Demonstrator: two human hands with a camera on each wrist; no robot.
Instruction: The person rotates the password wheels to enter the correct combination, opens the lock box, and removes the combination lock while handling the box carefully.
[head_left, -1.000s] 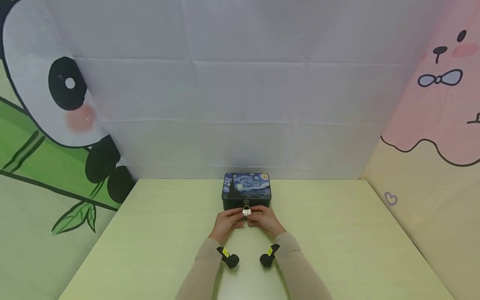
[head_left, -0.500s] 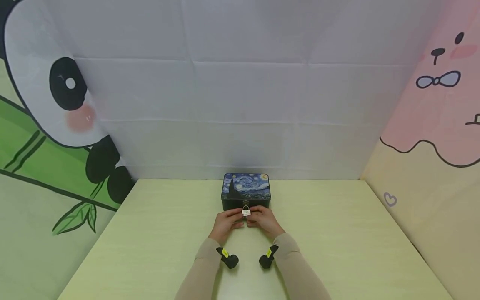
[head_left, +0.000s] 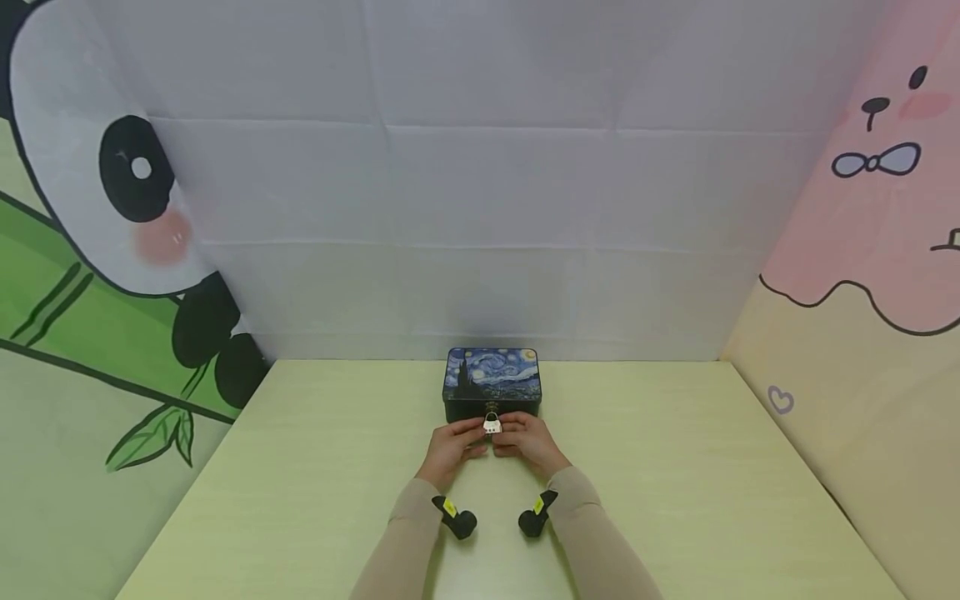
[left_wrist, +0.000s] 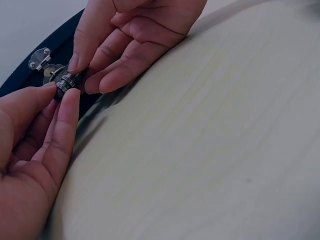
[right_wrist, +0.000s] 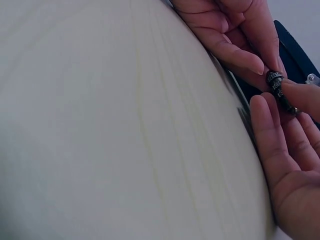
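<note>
Metal padlock still between both hands

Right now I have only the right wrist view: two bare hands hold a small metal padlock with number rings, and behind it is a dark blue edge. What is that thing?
Observer: It is a rectangular black box with a blue and yellow painted lid.
Operator: Is the lid raised?
Observer: No, the head view shows it closed.
Operator: And where does the box stand?
Observer: At the far end of the pale yellow table, before the plain white backdrop.
</note>
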